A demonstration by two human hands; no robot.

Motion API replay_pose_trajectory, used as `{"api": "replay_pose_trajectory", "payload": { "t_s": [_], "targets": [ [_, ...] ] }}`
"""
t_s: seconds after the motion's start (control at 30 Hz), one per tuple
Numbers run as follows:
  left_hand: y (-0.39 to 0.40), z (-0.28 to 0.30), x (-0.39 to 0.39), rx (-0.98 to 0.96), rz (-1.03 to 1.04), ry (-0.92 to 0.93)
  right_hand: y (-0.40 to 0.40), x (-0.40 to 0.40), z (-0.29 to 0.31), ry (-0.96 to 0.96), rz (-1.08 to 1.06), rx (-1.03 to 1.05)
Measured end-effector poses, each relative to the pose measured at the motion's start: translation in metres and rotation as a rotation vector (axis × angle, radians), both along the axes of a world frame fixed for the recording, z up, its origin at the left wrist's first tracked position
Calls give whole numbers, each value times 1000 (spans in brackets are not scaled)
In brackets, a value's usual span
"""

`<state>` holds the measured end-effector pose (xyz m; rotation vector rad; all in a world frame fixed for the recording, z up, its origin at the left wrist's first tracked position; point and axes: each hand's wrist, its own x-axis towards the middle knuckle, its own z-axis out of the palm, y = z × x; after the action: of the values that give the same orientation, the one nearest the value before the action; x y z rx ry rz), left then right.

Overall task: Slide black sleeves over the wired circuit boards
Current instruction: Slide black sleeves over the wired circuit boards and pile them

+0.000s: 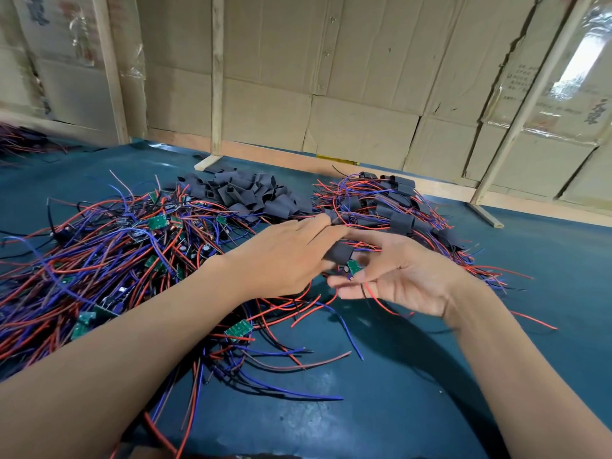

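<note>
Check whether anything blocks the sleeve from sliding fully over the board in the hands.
Nothing visible does. The sleeve sits between both hands, held by the left hand. The board pokes from its lower end against the right hand fingers. Only its own wires trail below.

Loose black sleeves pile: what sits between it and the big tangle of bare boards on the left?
Nothing separate: in the head view the sleeve pile directly meets the tangle of boards, whose red and blue wires run under its edge.
</note>
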<state>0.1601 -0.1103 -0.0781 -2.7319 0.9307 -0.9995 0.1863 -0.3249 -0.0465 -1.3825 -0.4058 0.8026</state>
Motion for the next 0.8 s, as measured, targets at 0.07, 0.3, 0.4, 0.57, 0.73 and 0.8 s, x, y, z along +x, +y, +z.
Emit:
{"api": "replay_pose_trajectory", "payload": {
  "t_s": [0.07,0.3,0.4,0.57,0.73,0.8],
  "targets": [
    [2,2,1,37,24,3,-6,0,2,-61,-21,-169],
    [8,4,4,48,39,49,-11,3,3,-368,-195,-237],
    [8,3,5,30,37,80,-10,3,3,-484,-266,-293],
    [10,3,5,102,106,-10,-3,2,-1,-619,-317,-247],
    [10,2,4,102,193,-42,0,1,-3,-788,-286,-320],
    [10,2,3,112,206,-56,0,2,-4,-825,-288,-345]
  ]
}}
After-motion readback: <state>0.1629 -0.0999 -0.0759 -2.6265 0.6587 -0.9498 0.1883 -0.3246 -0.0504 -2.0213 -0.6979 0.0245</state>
